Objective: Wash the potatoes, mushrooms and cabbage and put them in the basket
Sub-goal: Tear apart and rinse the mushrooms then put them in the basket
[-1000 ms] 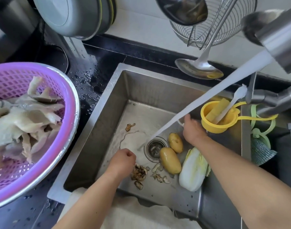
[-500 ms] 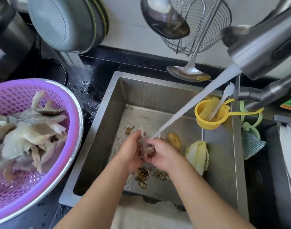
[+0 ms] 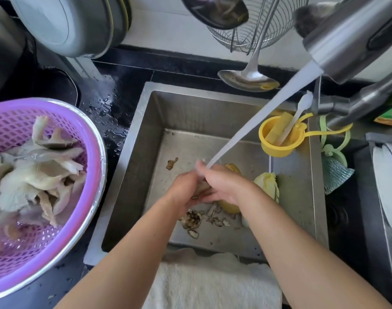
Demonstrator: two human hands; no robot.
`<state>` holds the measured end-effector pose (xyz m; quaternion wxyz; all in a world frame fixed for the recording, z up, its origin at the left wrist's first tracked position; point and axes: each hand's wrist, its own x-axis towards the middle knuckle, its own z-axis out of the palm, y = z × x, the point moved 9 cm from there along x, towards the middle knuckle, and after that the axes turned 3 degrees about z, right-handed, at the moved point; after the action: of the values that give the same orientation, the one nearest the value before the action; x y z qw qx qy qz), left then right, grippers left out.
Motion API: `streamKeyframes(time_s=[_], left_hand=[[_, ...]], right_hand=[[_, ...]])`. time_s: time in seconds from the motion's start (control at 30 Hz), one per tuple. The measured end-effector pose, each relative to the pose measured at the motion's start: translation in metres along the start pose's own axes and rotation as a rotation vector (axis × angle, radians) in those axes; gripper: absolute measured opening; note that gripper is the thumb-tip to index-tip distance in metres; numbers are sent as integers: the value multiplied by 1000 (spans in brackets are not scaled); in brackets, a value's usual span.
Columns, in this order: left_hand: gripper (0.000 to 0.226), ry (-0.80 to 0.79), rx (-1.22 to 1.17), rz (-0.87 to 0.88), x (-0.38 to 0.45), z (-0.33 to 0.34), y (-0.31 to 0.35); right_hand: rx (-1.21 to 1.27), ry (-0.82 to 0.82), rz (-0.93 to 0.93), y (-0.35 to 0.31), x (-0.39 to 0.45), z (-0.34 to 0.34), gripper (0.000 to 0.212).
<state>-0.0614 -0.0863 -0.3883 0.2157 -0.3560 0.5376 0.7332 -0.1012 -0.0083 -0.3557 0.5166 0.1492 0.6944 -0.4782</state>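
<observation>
Meeting over the middle of the steel sink point(image 3: 146, 134), our left hand point(image 3: 183, 190) and right hand point(image 3: 221, 188) press together under the white stream of water point(image 3: 253, 121), fingers curled round a small pale mushroom piece point(image 3: 201, 188) pinched between them; most of it is hidden. Both forearms reach in from the near edge, wrists bent downward. Just beyond and beneath our right hand lie two smooth yellow potatoes point(image 3: 232, 168), and right of that wrist the crinkled pale-green cabbage point(image 3: 267, 182) rests on the sink floor. Dark ragged trimmings point(image 3: 192, 219) lie scattered just below our hands. Well to the left, on the wet black desk point(image 3: 106, 103), the round purple plastic lattice basket point(image 3: 14, 126) holds a heap of soft grey oyster mushrooms point(image 3: 34, 175). A brushed-metal tap point(image 3: 346, 39) slants in from the upper right.
</observation>
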Motion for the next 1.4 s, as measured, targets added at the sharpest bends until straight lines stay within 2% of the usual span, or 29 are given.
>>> streamKeyframes(time_s=[0.07,0.13,0.2,0.3,0.33,0.37,0.47,0.5,0.57,0.63,0.7,0.77,0.87,0.97,1.03,1.1,1.17,1.27,1.33,1.4], left_hand=[[37,-70,-128,-49,0,3,-3],[35,-142,-207,-77,2,7,-4],[31,-136,-69,-52,3,10,-3],[25,-38,322,112,5,11,8],[22,-17,336,158,4,12,11],[19,2,240,167,4,8,13],[18,-9,-352,31,0,0,11],[20,-22,-447,-2,-3,1,11],[18,0,-409,-35,-14,1,14],[14,131,-320,-31,-27,-13,16],[19,202,-361,-55,-44,-27,15],[24,190,-460,-101,-61,-34,14],[19,194,-581,-114,-80,-42,20],[11,130,-642,-29,-85,-37,39],[11,89,-571,-10,-82,-28,47],[18,47,-312,-43,-73,-13,49],[19,13,53,-42,-66,4,52],[29,0,296,39,-55,29,59],[29,90,264,93,-50,29,68],[27,189,111,103,-49,17,67]], right_hand=[[26,-93,9,-1,-6,4,44],[65,-107,9,2,-14,-11,37],[101,31,15,15,-13,-43,31],[85,378,-5,44,-9,-94,24],[89,436,-21,50,-10,-102,23],[126,447,-36,55,-9,-104,21],[476,305,-38,55,-17,-79,10],[661,228,-25,49,-20,-65,8],[980,76,-5,29,-29,-36,10],[1180,-50,27,6,-35,-9,11],[1338,-146,86,-15,-35,16,15],[1476,-159,106,-28,-27,28,18],[1636,-28,69,-32,-25,19,24],[1568,-15,-1,-29,-41,0,27],[1258,-41,-51,-20,-50,-12,26],[765,119,-20,6,-54,-34,30],[501,348,-29,29,-62,-66,33],[446,392,-21,51,-65,-86,21],[429,384,-10,54,-71,-92,18],[472,372,-62,43,-82,-96,16]])
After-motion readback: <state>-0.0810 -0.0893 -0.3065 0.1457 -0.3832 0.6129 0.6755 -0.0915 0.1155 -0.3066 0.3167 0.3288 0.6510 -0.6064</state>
